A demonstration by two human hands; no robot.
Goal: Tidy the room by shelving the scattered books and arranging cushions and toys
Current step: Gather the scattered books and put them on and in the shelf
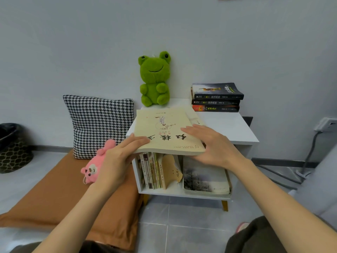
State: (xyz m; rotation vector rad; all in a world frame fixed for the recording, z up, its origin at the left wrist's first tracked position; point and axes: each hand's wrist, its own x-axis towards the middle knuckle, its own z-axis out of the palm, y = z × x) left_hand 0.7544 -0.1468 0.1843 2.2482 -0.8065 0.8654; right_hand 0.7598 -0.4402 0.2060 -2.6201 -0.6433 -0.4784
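Head view: cream book (164,128) held flat over front edge of white cabinet (235,128), long axis pointing toward wall. Left hand (116,161) grips near-left corner; right hand (215,145) clasps right edge. Shelf opening lies directly below.

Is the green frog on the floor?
No, the frog sits upright on top of the white cabinet.
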